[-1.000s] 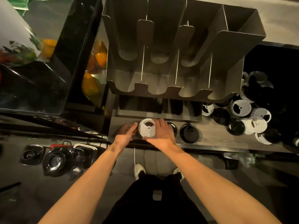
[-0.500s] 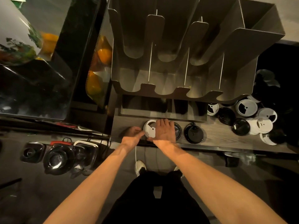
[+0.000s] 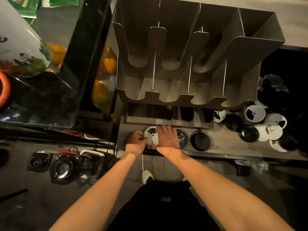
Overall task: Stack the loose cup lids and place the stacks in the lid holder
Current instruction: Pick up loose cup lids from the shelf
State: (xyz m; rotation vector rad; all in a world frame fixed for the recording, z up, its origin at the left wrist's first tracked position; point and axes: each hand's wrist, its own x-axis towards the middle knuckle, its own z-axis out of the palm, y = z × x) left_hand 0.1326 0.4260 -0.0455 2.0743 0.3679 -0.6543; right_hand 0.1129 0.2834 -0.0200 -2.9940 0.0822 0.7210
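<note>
I am watching the left hand (image 3: 136, 142) pinching the left rim of a white lid (image 3: 150, 133) near the counter's (image 3: 225, 145) front edge. The right hand (image 3: 168, 139) is lying flat, fingers straight, across that lid and the black lid (image 3: 183, 139) beside it. The holder (image 3: 183, 67) is standing just behind them, and a pile (image 3: 266, 125) of loose lids is sitting toward the right end.

Loose lids (image 3: 266, 127) lie right of lid holder (image 3: 186, 67).
</note>
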